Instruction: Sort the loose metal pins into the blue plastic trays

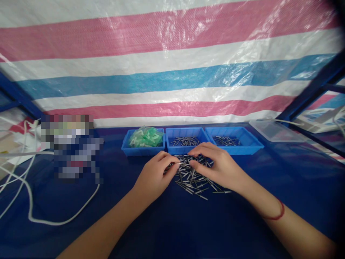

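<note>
A loose pile of blind rivets [192,181], silvery with thin dark shanks, lies on the blue table in front of the bins. My left hand [159,171] is at the pile's left side, thumb and forefinger pinched on a rivet [183,164] that points to the right. Over the pile's right side is my right hand [215,163], thumb and forefinger apart near that rivet's other end; whether the thumb touches it I cannot tell. More rivets lie in the middle blue bin [185,150] and the right blue bin [239,150].
The left blue bin [142,152] holds green-and-clear plastic packets [147,136]. A translucent lid [276,131] lies at the back right. White cables [54,223] loop over the table's left side, beside a pixelated area. Behind stands a striped plastic sheet [172,79].
</note>
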### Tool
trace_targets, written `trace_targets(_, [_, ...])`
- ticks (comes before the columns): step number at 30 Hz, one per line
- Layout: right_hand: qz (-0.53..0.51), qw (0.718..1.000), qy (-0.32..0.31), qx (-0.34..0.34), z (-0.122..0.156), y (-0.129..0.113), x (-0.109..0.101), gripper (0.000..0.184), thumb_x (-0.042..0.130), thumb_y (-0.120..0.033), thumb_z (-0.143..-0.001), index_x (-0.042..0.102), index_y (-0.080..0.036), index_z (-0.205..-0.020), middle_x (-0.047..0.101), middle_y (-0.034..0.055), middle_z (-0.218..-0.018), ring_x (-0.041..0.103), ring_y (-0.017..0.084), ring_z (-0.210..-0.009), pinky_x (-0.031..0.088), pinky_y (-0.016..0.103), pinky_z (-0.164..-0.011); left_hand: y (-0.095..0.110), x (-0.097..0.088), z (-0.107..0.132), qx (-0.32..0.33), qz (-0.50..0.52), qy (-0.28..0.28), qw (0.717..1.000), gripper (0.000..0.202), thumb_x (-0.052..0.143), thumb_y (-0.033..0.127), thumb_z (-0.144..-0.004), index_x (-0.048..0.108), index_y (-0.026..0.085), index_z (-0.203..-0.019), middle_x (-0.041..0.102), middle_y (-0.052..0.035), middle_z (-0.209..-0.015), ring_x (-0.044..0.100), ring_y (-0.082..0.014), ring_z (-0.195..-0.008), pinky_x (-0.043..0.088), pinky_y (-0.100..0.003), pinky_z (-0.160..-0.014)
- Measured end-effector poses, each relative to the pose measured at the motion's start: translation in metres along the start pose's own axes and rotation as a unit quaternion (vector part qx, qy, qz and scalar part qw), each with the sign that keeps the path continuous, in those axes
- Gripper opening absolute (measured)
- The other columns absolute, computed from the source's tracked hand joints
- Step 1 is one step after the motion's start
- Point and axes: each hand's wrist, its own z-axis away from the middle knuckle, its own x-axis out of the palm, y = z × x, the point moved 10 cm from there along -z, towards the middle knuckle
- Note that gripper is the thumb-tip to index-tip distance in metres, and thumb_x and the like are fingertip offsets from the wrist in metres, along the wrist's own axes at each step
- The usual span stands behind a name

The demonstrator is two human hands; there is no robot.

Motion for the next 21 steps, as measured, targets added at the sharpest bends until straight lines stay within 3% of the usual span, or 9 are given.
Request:
trace_targets(7, [-0.154,0.988,0.009,0.028,0.003,-0.003,0.012,0.009,0.056,-0.026,-0.089,0.064,-0.021,-0.088,0.064,0.0040,-0.084,0.058,0.015,-0.076,0.047,0.029,-0.066,0.001,-0.003,0.003,-0.015,0.105,0.066,0.992,0.012,0.054,0.023,-0.090,0.065,0.019,-0.092,0.059,-0.0013,-0.084,0.055,-0.0112,-0.072,0.042,-0.021,-0.064])
trace_targets(12, [-0.213,0.973,0.036,0.082,0.008,0.003,0.014,0.008,0.059,-0.028,-0.087,0.061,-0.021,-0.084,0.060,0.0039,-0.082,0.056,0.016,-0.077,0.045,0.030,-0.065,0.005,0.006,0.005,-0.018,0.144,0.053,0.988,0.009,0.056,0.022,-0.088,0.064,0.017,-0.086,0.058,-0.0008,-0.081,0.054,-0.0105,-0.070,0.041,-0.021,-0.063])
trace_targets(21, [-0.225,0.969,0.041,0.088,0.009,0.003,0.017,0.009,0.059,-0.025,-0.086,0.059,-0.020,-0.078,0.058,0.0036,-0.079,0.055,0.016,-0.074,0.043,0.031,-0.065,0.003,0.014,0.006,-0.033,0.152,0.030,0.987,0.007,0.060,0.022,-0.085,0.063,0.016,-0.082,0.058,0.0000,-0.079,0.052,-0.0094,-0.066,0.040,-0.020,-0.062])
